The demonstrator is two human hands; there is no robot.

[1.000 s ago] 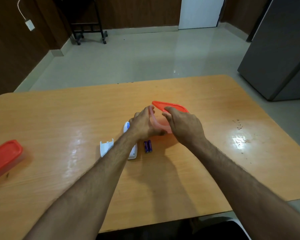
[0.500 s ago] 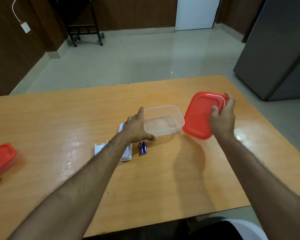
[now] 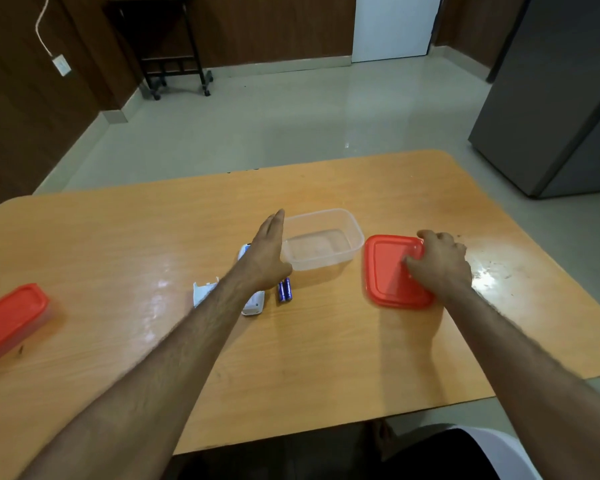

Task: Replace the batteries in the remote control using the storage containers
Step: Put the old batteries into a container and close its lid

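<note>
Two AA batteries, light and prone to rolling, lie below your flat left hand; pinch them midway while your right hand grips the lid.

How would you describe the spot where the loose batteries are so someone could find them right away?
On the wooden table, look just near of the open clear container. The two batteries lie side by side there, right of the white remote. They are the only small dark blue cylinders.
</note>
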